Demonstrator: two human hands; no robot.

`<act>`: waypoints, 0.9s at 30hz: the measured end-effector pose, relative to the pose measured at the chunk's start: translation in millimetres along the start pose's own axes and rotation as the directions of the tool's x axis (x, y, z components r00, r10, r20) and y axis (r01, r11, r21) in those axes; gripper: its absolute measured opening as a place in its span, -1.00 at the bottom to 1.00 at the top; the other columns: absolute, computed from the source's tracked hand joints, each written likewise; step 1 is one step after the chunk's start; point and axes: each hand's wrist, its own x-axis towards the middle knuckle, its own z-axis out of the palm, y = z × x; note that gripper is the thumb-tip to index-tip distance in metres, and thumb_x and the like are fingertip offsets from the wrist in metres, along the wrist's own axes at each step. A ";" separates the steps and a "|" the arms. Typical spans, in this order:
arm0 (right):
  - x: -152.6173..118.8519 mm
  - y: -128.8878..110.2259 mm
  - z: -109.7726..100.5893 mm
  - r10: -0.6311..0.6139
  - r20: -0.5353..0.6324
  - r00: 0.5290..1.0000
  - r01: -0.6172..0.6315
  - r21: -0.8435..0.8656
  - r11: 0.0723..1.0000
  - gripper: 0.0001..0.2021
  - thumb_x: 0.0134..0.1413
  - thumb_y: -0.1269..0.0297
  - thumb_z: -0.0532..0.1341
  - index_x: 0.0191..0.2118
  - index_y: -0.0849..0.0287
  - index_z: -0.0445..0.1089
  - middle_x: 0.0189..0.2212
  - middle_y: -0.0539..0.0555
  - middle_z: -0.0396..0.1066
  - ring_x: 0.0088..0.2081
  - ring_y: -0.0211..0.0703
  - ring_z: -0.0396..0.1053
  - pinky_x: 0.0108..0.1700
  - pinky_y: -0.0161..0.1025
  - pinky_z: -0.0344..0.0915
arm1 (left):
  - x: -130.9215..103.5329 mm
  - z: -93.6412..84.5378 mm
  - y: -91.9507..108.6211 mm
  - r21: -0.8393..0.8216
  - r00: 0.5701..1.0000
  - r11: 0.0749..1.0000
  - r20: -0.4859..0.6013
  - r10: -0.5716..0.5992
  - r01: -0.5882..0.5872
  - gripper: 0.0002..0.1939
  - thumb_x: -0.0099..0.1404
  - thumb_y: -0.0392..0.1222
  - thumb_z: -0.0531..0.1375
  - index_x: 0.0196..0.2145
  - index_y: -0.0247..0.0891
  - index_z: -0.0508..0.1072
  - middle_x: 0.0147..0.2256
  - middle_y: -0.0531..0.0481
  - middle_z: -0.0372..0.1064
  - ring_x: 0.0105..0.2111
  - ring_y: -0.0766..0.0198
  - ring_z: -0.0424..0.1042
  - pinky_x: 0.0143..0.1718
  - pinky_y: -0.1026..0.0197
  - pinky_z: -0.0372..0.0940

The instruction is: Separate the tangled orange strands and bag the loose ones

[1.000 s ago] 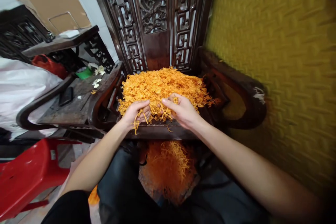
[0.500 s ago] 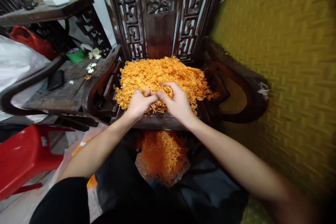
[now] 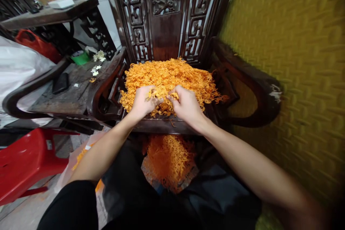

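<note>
A big heap of thin, curly, branching orange pieces (image 3: 172, 73) covers the seat of a dark carved wooden chair. My left hand (image 3: 143, 100) is at the front left of the heap, its fingers curled around a yellow-orange piece. Just to its right, my right hand (image 3: 185, 106) pinches a small orange piece between thumb and forefinger. A narrow gap separates the fingertips of the two hands. Below the seat edge, between my legs, lies a second pile of orange strands (image 3: 169, 158). The exact shape of the held pieces is too fine to make out.
The chair's curved armrests (image 3: 258, 90) rise on both sides. On the wooden seat at left are a black phone-like object (image 3: 60, 83), a green tape roll (image 3: 80, 57) and white flower-like pieces (image 3: 99, 56). A red plastic stool (image 3: 24, 161) stands lower left.
My hands have moved apart from each other, where before their fingers met over the front of the heap. The view has shifted slightly.
</note>
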 end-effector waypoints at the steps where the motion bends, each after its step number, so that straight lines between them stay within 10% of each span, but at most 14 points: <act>1: -0.4 1.7 -3.6 0.015 -0.005 1.000 -0.015 -0.001 1.000 -0.95 0.20 0.33 0.23 -0.31 0.13 0.37 -0.39 0.11 0.46 -0.35 -0.08 0.37 -0.25 -0.11 0.25 | 4.0 -5.9 -4.4 0.069 0.999 0.997 -0.042 0.017 -0.014 -0.75 -0.06 -0.39 0.32 -0.64 -0.24 0.28 -0.62 0.09 0.20 -0.55 0.39 0.13 -0.55 0.30 0.01; 6: -0.5 15.1 -27.1 0.259 -0.025 0.965 -0.246 0.242 0.939 -0.85 0.20 0.20 0.27 -0.18 0.15 0.45 -0.48 0.04 0.41 -0.52 -0.20 0.28 -0.45 -0.21 0.19 | 18.9 -21.1 -22.3 -0.142 0.960 0.974 -0.195 -0.203 0.177 -0.76 -0.08 -0.36 0.30 -0.61 -0.22 0.26 -0.62 0.13 0.20 -0.57 0.37 0.26 -0.54 0.31 0.17; 9: 1.5 21.5 -31.9 0.358 0.143 0.923 -0.374 0.559 0.740 -0.63 0.15 0.09 0.33 0.01 0.15 0.45 -0.48 0.03 0.40 -0.55 -0.21 0.34 -0.57 -0.28 0.15 | 16.4 -13.6 -23.7 -0.340 0.955 0.916 -0.129 -0.268 0.211 -0.73 -0.08 -0.29 0.36 -0.53 -0.22 0.28 -0.56 0.11 0.32 -0.55 0.33 0.39 -0.51 0.28 0.28; 14: 6.1 22.4 -28.0 0.388 0.308 0.869 -0.463 0.782 0.417 -0.59 -0.12 0.11 0.51 -0.20 0.18 0.44 -0.19 0.12 0.47 -0.35 -0.25 0.46 -0.50 -0.35 0.27 | 3.4 1.4 -9.2 -0.433 0.970 0.870 0.053 -0.238 0.236 -0.55 -0.10 -0.25 0.44 -0.57 -0.21 0.16 -0.60 0.17 0.25 -0.59 0.40 0.34 -0.52 0.31 0.28; 22: 11.4 8.0 -13.2 0.336 0.282 0.899 -0.427 0.735 0.526 -0.49 0.00 -0.27 0.38 -0.36 0.10 0.30 -0.59 -0.12 0.04 -0.60 -0.37 0.04 -0.61 -0.34 -0.13 | -9.6 10.7 16.2 -0.352 0.954 0.900 0.241 -0.179 0.257 -0.57 -0.03 -0.27 0.45 -0.61 -0.23 0.19 -0.64 0.16 0.23 -0.63 0.42 0.31 -0.56 0.33 0.20; 25: 24.5 26.9 -23.9 0.434 0.037 0.900 -0.326 0.718 0.615 -0.51 0.05 -0.18 0.39 -0.44 0.11 0.23 -0.62 -0.11 0.05 -0.63 -0.39 0.01 -0.61 -0.33 -0.08 | -12.2 4.7 12.5 -0.287 0.939 0.909 0.256 -0.230 0.301 -0.75 -0.04 -0.38 0.38 -0.57 -0.25 0.33 -0.63 0.13 0.30 -0.65 0.38 0.34 -0.60 0.32 0.20; 27: 32.5 43.7 -38.6 0.554 -0.211 0.805 -0.263 0.711 0.652 -0.59 0.17 -0.08 0.33 -0.41 0.10 0.21 -0.59 -0.09 0.09 -0.62 -0.38 0.03 -0.60 -0.33 -0.06 | -12.8 -2.0 6.1 -0.323 0.928 0.874 0.209 -0.309 0.363 -0.79 -0.08 -0.41 0.36 -0.53 -0.26 0.38 -0.62 0.11 0.35 -0.66 0.37 0.34 -0.61 0.31 0.22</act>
